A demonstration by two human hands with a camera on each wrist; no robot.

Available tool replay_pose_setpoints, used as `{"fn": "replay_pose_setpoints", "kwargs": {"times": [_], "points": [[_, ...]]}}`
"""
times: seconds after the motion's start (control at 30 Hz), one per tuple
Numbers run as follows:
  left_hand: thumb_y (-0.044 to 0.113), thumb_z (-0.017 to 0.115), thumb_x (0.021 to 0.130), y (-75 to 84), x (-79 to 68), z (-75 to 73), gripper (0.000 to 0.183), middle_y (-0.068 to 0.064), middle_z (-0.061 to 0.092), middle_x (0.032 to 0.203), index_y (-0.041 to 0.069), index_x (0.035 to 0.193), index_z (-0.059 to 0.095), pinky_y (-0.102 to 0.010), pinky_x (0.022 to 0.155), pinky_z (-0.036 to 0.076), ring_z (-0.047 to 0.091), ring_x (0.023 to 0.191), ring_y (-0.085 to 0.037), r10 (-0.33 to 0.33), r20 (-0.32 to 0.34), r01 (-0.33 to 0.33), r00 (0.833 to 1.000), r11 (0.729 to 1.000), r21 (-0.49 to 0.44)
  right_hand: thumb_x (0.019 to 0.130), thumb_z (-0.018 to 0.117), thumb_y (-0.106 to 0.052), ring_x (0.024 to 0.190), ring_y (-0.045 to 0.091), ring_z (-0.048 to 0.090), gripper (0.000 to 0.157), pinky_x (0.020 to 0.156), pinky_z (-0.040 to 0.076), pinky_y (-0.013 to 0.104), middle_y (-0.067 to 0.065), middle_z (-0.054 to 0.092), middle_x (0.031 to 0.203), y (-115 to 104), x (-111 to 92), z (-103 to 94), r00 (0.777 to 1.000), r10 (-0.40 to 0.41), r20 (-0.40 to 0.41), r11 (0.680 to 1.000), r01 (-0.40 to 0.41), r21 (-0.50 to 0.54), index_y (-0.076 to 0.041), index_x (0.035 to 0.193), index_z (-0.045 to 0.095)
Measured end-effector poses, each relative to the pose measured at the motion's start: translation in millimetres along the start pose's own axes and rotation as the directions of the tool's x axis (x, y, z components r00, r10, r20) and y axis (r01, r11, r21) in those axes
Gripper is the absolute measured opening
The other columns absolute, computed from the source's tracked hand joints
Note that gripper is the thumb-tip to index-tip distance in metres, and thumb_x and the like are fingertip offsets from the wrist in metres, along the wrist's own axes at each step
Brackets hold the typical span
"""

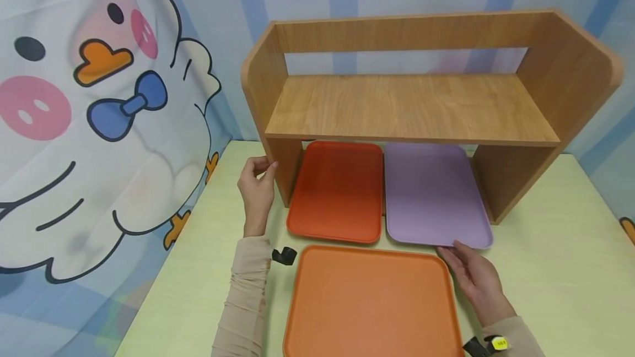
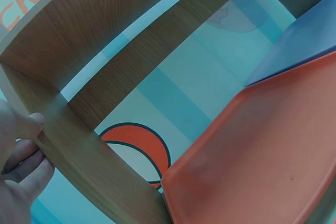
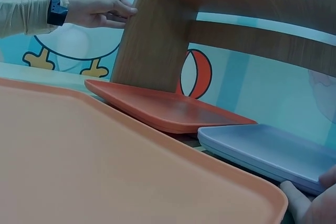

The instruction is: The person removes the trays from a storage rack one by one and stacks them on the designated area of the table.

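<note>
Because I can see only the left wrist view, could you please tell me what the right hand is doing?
Observer: The right hand holds the purple tray by its near edge.
Operator: Thank you; does that tray lie wholly within the shelf?
Observer: No, its near edge juts out past the shelf's front.

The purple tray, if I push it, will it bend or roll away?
The purple tray probably won't bend much: it holds a flat shape with a raised rim. It likely won't roll, because it's wide and flat, with no round sides. It might slide, since its surface looks smooth, if the right hand at its front edge pushes.
</note>
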State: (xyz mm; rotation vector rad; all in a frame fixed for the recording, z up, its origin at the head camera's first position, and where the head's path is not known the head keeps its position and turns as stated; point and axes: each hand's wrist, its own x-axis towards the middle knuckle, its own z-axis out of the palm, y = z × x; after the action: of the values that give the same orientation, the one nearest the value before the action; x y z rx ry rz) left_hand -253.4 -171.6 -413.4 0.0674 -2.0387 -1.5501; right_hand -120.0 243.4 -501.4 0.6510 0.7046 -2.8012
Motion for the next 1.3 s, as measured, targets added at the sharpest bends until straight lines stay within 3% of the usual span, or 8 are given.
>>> {"fn": "replay_pose_setpoints", "kwargs": {"times": [0.1,0.23,0.33,0.5,0.63,0.87,1.07,1.3], "points": [[0.011,0.069,0.087,0.3,0.2,0.4,0.020,-0.015,0.066,0.097,0.000,0.102,0.063,-0.037,0.085,0.056,0.064,0.095,-0.023,0.004,0.002,-0.004,1.000,1.000,-0.002,0.096,0.044,0.005,0.087,0.026,0.069,0.007,0.100,0.047,0.033,0.024,0.064,0.090,0,0,-3.0,1.000,0.003,0.018,0.998,-0.004,0.056,0.003,0.101,0.048],[0.011,0.069,0.088,0.8,0.1,0.4,0.019,-0.015,0.066,0.098,0.000,0.102,0.063,-0.037,0.085,0.056,0.064,0.095,-0.023,0.009,0.001,-0.009,1.000,1.000,0.003,0.096,0.044,0.005,0.086,0.027,0.069,0.014,0.101,0.047,0.034,0.025,0.064,0.090,0,-1,-5.2,0.999,0.006,0.037,0.996,-0.009,0.085,0.004,0.091,0.057],[0.012,0.069,0.088,0.6,0.0,0.2,0.019,-0.015,0.066,0.098,0.001,0.102,0.063,-0.037,0.085,0.057,0.064,0.095,-0.024,0.011,-0.004,-0.011,1.000,1.000,0.011,0.096,0.044,0.005,0.086,0.027,0.069,0.008,0.103,0.044,0.032,0.023,0.064,0.089,0,-1,-4.9,0.999,0.000,0.033,0.997,-0.003,0.083,0.003,0.101,0.050],[0.011,0.069,0.087,0.3,0.1,-0.1,0.020,-0.015,0.066,0.098,0.000,0.102,0.063,-0.037,0.085,0.057,0.064,0.095,-0.024,0.011,-0.005,-0.011,1.000,1.000,0.011,0.097,0.044,0.004,0.086,0.028,0.070,0.029,0.105,0.041,0.030,0.022,0.065,0.089,-1,-2,-2.2,1.000,-0.009,0.015,0.996,0.007,0.086,-0.004,0.122,0.032],[0.012,0.069,0.088,0.0,0.0,-0.2,0.020,-0.015,0.066,0.098,0.001,0.102,0.063,-0.037,0.085,0.057,0.064,0.095,-0.024,0.008,-0.005,-0.008,1.000,1.000,0.010,0.096,0.044,0.005,0.088,0.028,0.070,0.034,0.104,0.043,0.031,0.022,0.066,0.091,-1,-3,-2.1,0.999,-0.033,0.034,0.996,0.030,0.084,-0.004,0.124,0.028],[0.012,0.069,0.088,-0.5,-0.3,-0.2,0.019,-0.014,0.066,0.098,0.001,0.102,0.063,-0.037,0.085,0.056,0.064,0.096,-0.024,0.010,0.000,-0.010,1.000,1.000,0.016,0.096,0.043,0.008,0.089,0.030,0.069,0.011,0.096,0.051,0.036,0.023,0.067,0.094,1,-6,-6.6,0.994,-0.081,0.079,0.994,0.075,0.086,0.003,0.104,0.047],[0.012,0.069,0.088,0.4,-0.6,-0.2,0.020,-0.014,0.066,0.098,0.001,0.103,0.062,-0.036,0.085,0.056,0.064,0.096,-0.023,0.004,0.001,-0.004,1.000,1.000,0.019,0.096,0.042,0.009,0.090,0.032,0.069,0.013,0.095,0.051,0.038,0.023,0.067,0.096,0,-10,-7.7,0.989,-0.100,0.110,0.991,0.090,0.097,0.002,0.106,0.044],[0.012,0.069,0.088,0.5,-0.8,0.0,0.020,-0.015,0.066,0.099,0.001,0.103,0.062,-0.037,0.086,0.056,0.064,0.097,-0.025,0.004,0.003,-0.004,1.000,1.000,0.022,0.097,0.040,0.008,0.092,0.033,0.069,0.015,0.093,0.052,0.040,0.023,0.067,0.098,-4,-14,-7.9,0.981,-0.110,0.159,0.991,0.096,0.097,0.003,0.099,0.054]]}}
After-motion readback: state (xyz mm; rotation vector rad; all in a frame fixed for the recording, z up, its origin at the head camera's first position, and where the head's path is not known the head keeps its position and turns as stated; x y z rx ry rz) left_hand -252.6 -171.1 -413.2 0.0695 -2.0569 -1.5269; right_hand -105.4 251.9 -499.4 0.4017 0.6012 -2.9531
